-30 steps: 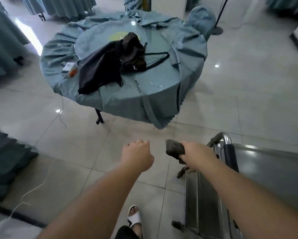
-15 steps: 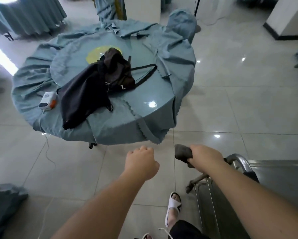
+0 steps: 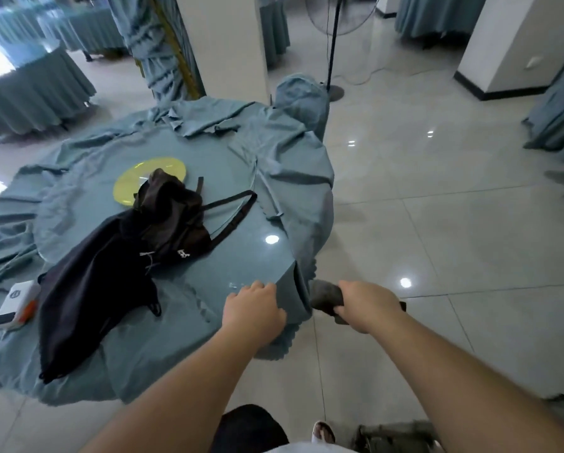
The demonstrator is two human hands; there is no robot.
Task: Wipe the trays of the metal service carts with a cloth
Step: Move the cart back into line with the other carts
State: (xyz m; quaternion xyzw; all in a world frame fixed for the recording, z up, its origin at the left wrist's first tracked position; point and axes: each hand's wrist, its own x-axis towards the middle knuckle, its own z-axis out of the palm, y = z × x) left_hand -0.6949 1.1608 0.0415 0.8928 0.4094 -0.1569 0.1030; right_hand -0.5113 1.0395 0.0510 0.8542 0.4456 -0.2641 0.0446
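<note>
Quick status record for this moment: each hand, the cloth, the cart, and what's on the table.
left hand: fingers curled, holding nothing, over the round table's teal tablecloth edge
right hand: grips dark grey cloth
metal service cart: only a sliver at bottom edge
on table: black drawstring bag, yellow disc, white box

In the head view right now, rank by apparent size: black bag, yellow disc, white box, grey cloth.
1. black bag
2. yellow disc
3. white box and grey cloth: alike; the cloth is partly hidden in the right hand.
</note>
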